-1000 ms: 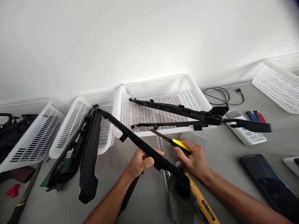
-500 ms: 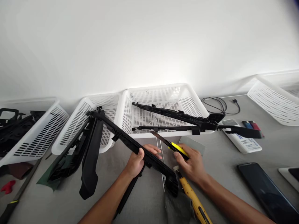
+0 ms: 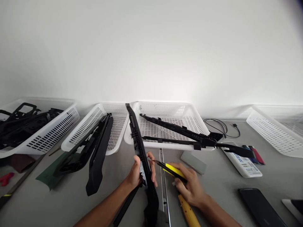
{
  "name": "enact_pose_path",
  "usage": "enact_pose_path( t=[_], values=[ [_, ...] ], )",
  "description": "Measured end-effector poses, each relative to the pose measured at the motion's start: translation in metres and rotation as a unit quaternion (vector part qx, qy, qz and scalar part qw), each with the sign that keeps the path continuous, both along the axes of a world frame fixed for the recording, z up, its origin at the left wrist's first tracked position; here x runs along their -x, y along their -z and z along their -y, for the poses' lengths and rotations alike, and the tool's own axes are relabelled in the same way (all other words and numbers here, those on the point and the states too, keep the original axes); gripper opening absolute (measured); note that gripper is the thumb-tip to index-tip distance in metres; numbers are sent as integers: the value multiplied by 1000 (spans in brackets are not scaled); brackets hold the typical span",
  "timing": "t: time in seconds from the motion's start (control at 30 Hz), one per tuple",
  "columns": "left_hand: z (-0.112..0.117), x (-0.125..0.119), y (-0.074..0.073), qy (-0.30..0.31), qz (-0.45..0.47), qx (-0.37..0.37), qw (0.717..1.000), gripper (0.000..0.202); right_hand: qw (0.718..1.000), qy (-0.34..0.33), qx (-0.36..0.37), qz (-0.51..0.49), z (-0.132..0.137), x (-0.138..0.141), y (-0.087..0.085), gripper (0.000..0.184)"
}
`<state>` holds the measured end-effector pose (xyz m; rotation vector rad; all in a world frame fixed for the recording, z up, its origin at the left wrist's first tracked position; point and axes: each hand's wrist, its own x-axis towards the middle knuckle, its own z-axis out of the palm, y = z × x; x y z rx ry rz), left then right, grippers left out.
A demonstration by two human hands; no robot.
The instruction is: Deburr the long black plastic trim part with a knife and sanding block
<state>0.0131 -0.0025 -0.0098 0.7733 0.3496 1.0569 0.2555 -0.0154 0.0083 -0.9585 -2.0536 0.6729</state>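
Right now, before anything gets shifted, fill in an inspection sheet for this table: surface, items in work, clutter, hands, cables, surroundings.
Surface: grey tabletop, with loose items spread across it.
Items in work: long black plastic strip, upper end tilted left; yellow-and-black knife, tip toward the strip.
Clutter: phone, white labelled device, grey slab, yellow-handled tool.
Left hand: holding the strip.
Right hand: gripping the knife; its tip is close to the left hand's fingers, contact unclear.
Cables: one black cable, loosely looped behind the white device.
Surroundings: pale wall behind; four white baskets along it, three bearing black parts.
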Motion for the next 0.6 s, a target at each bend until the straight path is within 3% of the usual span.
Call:
enact_pose_path(
  t=[0.17,0.37,0.6],
  values=[
    [-1,3,-3,25,40,26,999,78,999,-31,-8,17,2,3,2,50],
    [-3,5,-5,37,58,43,997,84,999,0,-32,3,0,8,7,19],
    [-3,5,-5,27,21,38,999,84,997,68,-32,2,-6,12,4,22]
  ],
)
